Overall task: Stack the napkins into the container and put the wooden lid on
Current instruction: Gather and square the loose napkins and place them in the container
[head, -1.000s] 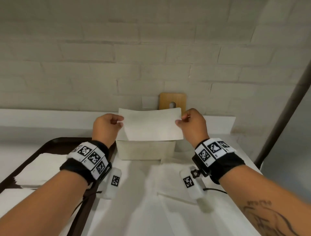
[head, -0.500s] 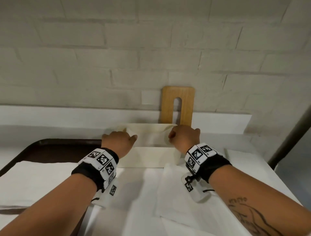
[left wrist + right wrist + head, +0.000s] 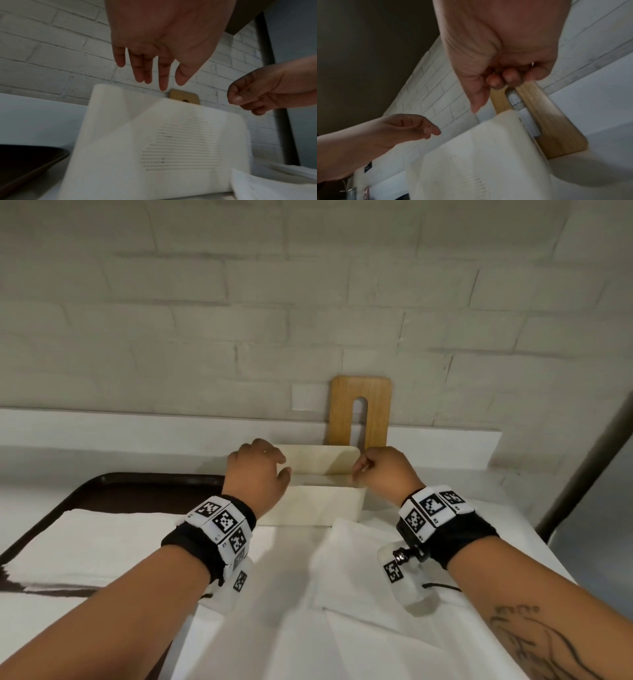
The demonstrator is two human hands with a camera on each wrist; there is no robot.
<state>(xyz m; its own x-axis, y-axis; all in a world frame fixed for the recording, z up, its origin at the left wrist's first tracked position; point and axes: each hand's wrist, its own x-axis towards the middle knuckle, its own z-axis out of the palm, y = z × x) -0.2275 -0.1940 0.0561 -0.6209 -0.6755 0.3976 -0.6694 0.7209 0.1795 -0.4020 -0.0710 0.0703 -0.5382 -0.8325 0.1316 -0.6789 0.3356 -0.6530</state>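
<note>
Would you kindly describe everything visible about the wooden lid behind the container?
The wooden lid is a flat, light-brown board with visible grain, rounded corners and a long, round-ended slot through its middle. It stands upright on end against the white brick wall, directly behind the cream container, which hides its lower edge in the head view. Neither hand touches it.

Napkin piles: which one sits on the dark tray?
The napkin stack on the person's left lies on the dark tray. The other pile, in front of the container under the right wrist, lies directly on the white table.
</note>
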